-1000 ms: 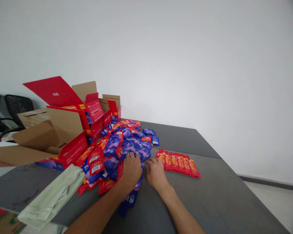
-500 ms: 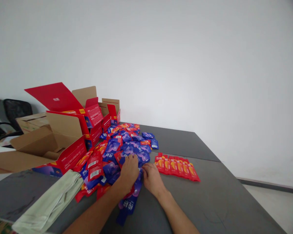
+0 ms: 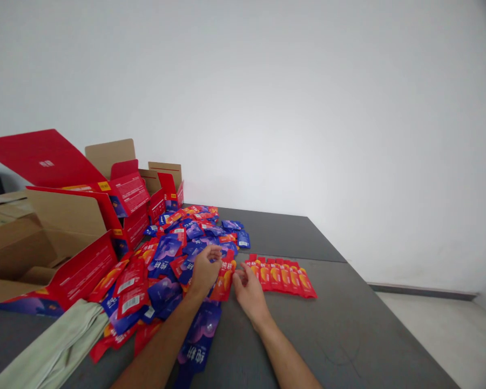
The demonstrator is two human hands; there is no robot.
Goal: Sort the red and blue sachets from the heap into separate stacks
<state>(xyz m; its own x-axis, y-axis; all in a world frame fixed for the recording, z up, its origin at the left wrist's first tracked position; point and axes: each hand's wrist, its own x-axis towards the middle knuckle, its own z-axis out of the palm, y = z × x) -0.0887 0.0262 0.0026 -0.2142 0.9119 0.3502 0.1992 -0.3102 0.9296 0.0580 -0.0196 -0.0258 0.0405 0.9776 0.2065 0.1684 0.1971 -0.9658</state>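
Your grey tabletop (image 3: pixel 291 340) spreads wide under everything, and on its left side stand the open red cartons (image 3: pixel 81 273), flaps up. Beside them sprawls the loose pile of red and blue sachets (image 3: pixel 166 248), heaped every which way, with a folded pale-green cloth (image 3: pixel 52 348) at its near side. Over to the right, there's your neat row of red sachets (image 3: pixel 281 275), laid side by side and slightly overlapping. Now to your hands: the left hand (image 3: pixel 204 270) is over the pile's right edge, fingers loosely curved, and I can't tell whether they grip anything. Your right hand (image 3: pixel 250 294) sits between pile and row, fingers partly bent; whether they pinch an edge, I can't tell either. Just beyond your left forearm lies a blue sachet (image 3: pixel 202 329), its printing upside down. And here's the smallest piece of the action, a single red sachet (image 3: pixel 225 276), right between your hands, printing upright. The step looks like handling that one sachet; the next move, I'd judge, calls for a light, sure pinch on its edge, kept clear of the row.
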